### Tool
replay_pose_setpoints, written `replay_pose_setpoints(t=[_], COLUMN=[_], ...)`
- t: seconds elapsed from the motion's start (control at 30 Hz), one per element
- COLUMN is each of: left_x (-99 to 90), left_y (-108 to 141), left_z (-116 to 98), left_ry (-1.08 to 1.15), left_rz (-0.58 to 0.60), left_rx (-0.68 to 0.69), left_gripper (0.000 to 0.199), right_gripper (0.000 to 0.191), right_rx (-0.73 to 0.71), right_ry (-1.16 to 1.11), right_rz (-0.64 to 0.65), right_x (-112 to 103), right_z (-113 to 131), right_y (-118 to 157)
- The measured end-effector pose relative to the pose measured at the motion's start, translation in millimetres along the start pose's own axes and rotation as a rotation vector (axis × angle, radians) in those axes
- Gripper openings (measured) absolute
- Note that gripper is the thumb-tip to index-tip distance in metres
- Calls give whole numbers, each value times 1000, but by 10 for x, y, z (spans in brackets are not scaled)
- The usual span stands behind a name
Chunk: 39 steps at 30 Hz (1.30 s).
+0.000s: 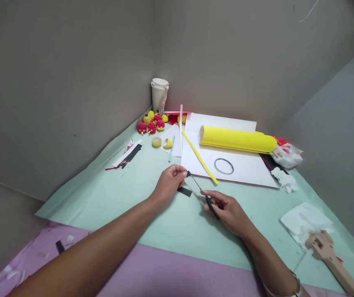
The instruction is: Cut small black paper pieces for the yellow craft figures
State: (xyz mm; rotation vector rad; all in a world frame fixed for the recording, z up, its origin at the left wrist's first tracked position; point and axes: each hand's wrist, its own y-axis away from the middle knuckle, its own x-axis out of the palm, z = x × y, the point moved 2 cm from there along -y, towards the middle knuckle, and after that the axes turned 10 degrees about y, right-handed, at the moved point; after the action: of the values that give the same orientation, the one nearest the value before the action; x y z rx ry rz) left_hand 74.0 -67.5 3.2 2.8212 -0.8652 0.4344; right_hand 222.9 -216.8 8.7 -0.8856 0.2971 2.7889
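My left hand (172,179) pinches a small black piece (188,173) over the middle of the green sheet. In my right hand (226,208) are scissors with black handles (211,206), their thin blades pointing up and left to the black piece. Beneath my left fingers a black strip (184,191) lies flat on the green sheet. Beyond the hands, a yellow strip (200,159) rests partly on white card (245,171), near a round ring (224,166).
A yellow corrugated roll (237,139) lies on the card. Small red and yellow figures (151,126) stand by a white cup (159,95). Paper strips (127,154) lie left, a pen (171,149) behind my left hand. A glue gun (328,251) and tissue (305,220) are at right.
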Motion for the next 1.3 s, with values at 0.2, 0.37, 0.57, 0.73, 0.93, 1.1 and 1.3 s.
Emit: replay_pose_setpoints(t=[0.2, 0.37, 0.57, 0.73, 0.93, 1.1, 1.3], left_x=[11, 14, 13, 6, 8, 28, 30], left_y=[5, 9, 9, 0, 5, 19, 26], left_z=[-28, -38, -31, -17, -17, -38, -37], left_ry=[32, 48, 54, 47, 52, 50, 38], left_rz=[-25, -41, -46, -41, -35, -35, -26], left_rx=[-7, -4, -2, 2, 4, 3, -2], left_gripper=[16, 16, 16, 17, 17, 16, 16], right_gripper=[40, 38, 39, 40, 40, 40, 39], right_rx=[24, 16, 16, 19, 16, 13, 19], right_ry=[-30, -49, -42, -41, -34, -26, -27], right_rz=[19, 22, 17, 12, 11, 10, 0], right_x=[13, 15, 19, 15, 13, 15, 10], right_z=[-30, -47, -27, -21, -21, -6, 11], right_y=[-5, -4, -10, -2, 1, 0, 2])
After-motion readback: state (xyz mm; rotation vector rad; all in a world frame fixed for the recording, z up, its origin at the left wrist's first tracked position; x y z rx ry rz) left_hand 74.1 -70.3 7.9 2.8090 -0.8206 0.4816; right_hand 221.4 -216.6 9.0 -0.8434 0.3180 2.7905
